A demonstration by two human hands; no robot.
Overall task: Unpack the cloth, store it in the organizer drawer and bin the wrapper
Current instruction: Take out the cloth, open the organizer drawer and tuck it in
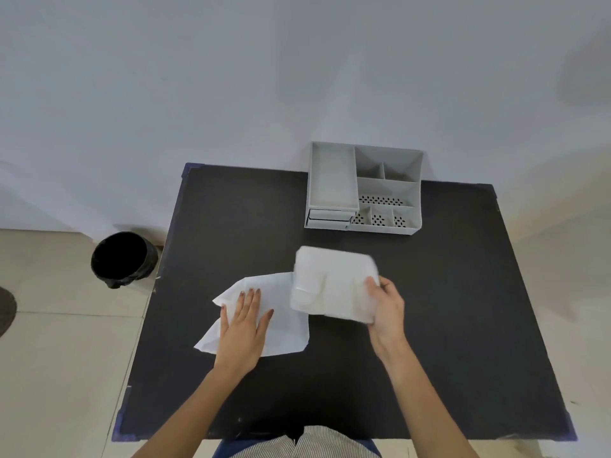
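Observation:
A folded white cloth point(334, 282) is held just above the black table, near its middle, with my right hand point(386, 305) gripping its right edge. A flat white wrapper point(281, 312) lies on the table to the left of the cloth. My left hand point(243, 325) rests flat on the wrapper with fingers spread. The grey organizer point(363, 188) stands at the far edge of the table. Its two small drawers point(330, 219) at the front left look closed.
A black-lined bin point(124, 259) stands on the tiled floor left of the table. The black table point(429, 325) reaches a pale wall behind the organizer. My lap shows at the table's near edge.

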